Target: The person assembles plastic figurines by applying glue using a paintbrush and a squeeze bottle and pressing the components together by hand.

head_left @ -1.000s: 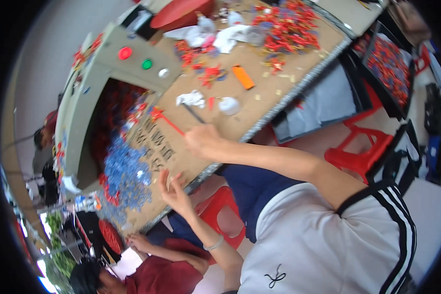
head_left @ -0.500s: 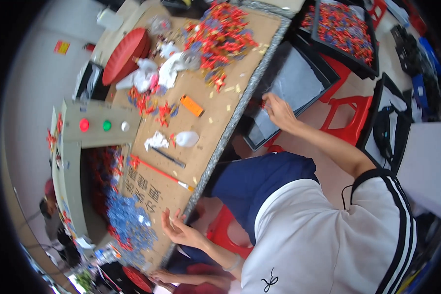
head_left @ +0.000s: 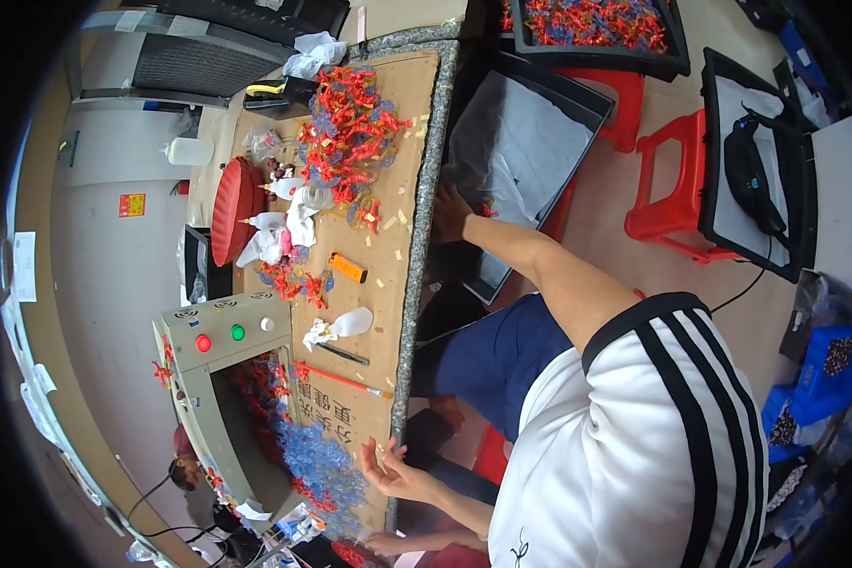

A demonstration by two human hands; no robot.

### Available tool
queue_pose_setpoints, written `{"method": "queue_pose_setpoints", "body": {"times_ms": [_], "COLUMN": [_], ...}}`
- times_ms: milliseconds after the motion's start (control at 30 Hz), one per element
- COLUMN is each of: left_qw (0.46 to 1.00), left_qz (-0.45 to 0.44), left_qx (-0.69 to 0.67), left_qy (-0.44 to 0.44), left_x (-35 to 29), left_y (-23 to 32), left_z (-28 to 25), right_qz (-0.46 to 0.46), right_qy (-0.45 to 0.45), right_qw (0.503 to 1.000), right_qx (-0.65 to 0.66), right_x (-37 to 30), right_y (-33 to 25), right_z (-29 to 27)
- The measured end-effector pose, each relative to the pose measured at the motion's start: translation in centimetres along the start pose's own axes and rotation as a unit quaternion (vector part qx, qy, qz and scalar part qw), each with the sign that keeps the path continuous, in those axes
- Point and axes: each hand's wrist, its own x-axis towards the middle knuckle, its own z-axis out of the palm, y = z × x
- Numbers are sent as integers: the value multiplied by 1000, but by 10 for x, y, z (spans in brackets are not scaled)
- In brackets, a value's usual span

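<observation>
My right hand (head_left: 452,213) is at the desk's (head_left: 388,331) edge, beside the black tray (head_left: 570,92); its fingers are shaded, so I can't tell its grip. My left hand (head_left: 388,471) curls loosely; whether it's pinching anything is unclear. The small red piece (head_left: 487,207) lies in the tray near my right wrist. I judge it light, slick and snappable, best pinched at its thickest part. Half a second ago, that hand was farther over the tray.
</observation>
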Motion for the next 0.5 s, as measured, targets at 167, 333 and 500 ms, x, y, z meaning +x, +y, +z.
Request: {"method": "queue_pose_setpoints", "body": {"times_ms": [167,333,500], "left_qw": [1000,1000,998], "left_qz": [-14,-15,-13], "left_qx": [-3,-3,-59], "left_qy": [-15,1,-30], "left_x": [-4,1,10], "left_y": [0,8,24], "left_z": [2,6,41], "right_qz": [36,8,51], "right_qy": [-40,-14,40], "right_qw": [998,1000,992], "right_qx": [17,-19,109], "right_x": [-2,1,16], "right_y": [-3,-15,68], "right_z": [0,7,89]}}
